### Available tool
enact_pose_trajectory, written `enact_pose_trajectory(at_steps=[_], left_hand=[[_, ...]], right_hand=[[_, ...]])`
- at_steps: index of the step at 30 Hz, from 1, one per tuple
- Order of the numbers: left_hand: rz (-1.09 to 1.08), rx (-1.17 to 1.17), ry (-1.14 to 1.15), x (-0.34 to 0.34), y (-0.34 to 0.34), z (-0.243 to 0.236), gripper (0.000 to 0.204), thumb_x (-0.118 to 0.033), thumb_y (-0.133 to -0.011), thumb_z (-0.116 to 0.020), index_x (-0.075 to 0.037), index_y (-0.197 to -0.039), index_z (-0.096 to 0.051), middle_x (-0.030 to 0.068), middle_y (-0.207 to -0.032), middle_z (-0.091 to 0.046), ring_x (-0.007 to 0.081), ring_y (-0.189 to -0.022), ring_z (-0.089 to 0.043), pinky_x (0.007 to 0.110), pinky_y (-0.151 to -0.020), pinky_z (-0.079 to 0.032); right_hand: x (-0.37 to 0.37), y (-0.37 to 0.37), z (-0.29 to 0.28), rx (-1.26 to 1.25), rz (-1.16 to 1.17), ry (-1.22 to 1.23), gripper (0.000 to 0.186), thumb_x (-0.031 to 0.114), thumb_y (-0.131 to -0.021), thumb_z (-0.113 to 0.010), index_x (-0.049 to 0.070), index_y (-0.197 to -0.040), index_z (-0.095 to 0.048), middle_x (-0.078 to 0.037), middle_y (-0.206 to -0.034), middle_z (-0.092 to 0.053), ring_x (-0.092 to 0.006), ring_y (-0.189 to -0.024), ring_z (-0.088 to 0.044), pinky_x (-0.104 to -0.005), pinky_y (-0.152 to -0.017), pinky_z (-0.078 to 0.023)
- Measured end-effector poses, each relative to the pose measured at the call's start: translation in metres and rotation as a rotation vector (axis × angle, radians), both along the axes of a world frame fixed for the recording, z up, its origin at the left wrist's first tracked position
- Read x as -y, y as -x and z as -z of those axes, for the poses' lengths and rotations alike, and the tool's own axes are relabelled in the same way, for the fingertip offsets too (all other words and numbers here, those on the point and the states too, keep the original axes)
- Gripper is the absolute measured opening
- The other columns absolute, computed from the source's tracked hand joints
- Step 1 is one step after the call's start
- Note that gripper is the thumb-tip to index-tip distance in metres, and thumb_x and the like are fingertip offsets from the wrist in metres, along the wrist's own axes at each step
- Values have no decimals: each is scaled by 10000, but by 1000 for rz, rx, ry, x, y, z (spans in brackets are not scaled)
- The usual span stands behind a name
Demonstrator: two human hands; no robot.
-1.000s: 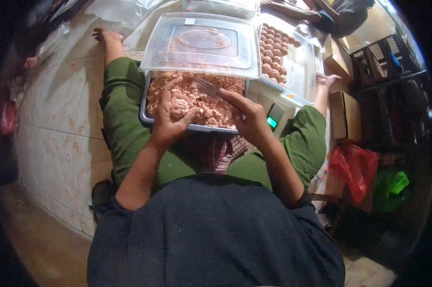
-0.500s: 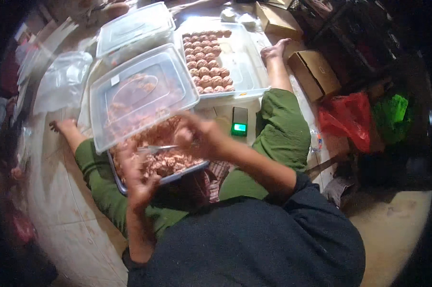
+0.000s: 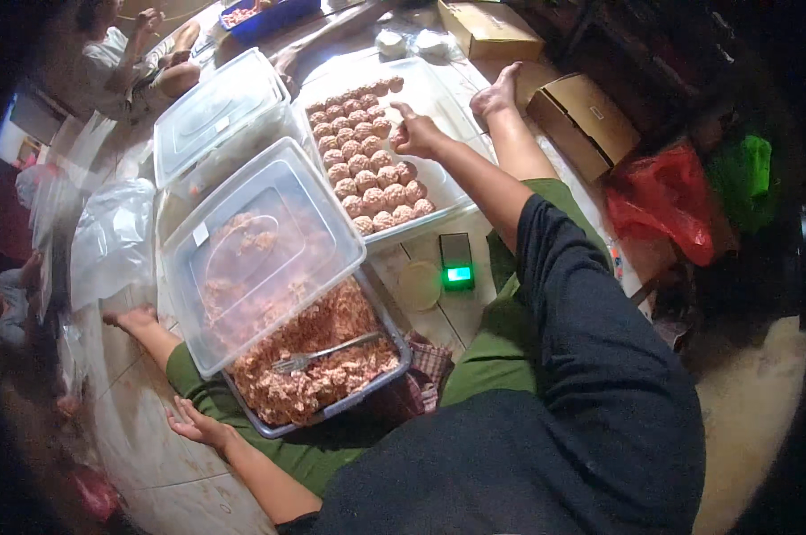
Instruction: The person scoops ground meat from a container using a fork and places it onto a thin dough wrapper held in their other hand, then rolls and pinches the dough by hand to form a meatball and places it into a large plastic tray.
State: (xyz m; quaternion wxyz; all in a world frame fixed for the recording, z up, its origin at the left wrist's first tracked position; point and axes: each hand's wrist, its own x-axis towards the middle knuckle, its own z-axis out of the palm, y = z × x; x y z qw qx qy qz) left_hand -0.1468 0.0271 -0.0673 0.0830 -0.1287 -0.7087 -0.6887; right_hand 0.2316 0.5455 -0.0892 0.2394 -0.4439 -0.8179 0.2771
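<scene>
My right hand (image 3: pixel 416 134) is stretched forward over a clear tray (image 3: pixel 443 94) lined with rows of raw meatballs (image 3: pixel 367 169). Its fingers are curled at the right end of a row, and what they hold is hidden. Palm up with fingers apart, my left hand (image 3: pixel 198 426) is empty and hangs low beside my left knee. Between my legs stands a grey container (image 3: pixel 401 361) of minced meat (image 3: pixel 318 334) with a fork (image 3: pixel 322 354) lying in it. A clear lid (image 3: pixel 260 250) covers its far half.
A small black scale with a green display (image 3: pixel 457 263) and a pale round disc (image 3: pixel 419 285) lie on the floor by my right thigh. A second lidded container (image 3: pixel 215 111), plastic bags (image 3: pixel 108 232), cardboard boxes (image 3: pixel 586 116), a red bag (image 3: pixel 661 201) and another seated person (image 3: pixel 126 53) surround me.
Both hands were together over the minced meat. Now my right hand has reached out to the meatball tray and my left has dropped open beside my knee. My head has turned right.
</scene>
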Motion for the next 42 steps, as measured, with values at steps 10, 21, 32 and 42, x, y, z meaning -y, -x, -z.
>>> enact_pose_trajectory(at_steps=[10, 21, 32, 42], left_hand=[[-24, 32, 123, -6, -2, -4, 405, -137, -866, -564, -29, -1217, -393, 189, -1153, -551, 243, -1061, -507, 339, -924, -386], [93, 29, -11, -6, -1, 7, 421, -94, -860, -558, -15, -1235, -383, 200, -1172, -511, 252, -1093, -497, 341, -951, -379], [37, -172, 20, 35, 38, 55, 431, -76, -830, -625, 26, -1191, -411, 192, -1064, -563, 251, -964, -568, 326, -852, -466], [117, -56, -90, 38, 10, 33, 237, -50, -870, -551, 28, -1088, -501, 102, -1063, -573, 194, -994, -546, 298, -865, -437]], right_hand=[[-2, 1, 25, -68, 135, 39, 833, 197, -586, -827, 79, -1255, -345, -78, -751, -612, -202, -695, -616, -326, -660, -497], [5, -10, -26, 34, 276, -186, 832, 257, -750, -716, 24, -1368, -210, -260, -1293, -377, -321, -1168, -445, -381, -894, -461], [331, 119, -190, -467, -1066, 51, 417, 248, -754, -724, -1, -975, -473, -162, -882, -529, -228, -807, -529, -340, -700, -433], [255, -32, 1, -30, -305, 16, 134, 155, -777, -660, 69, -880, -658, -104, -863, -644, -223, -778, -618, -350, -687, -489]])
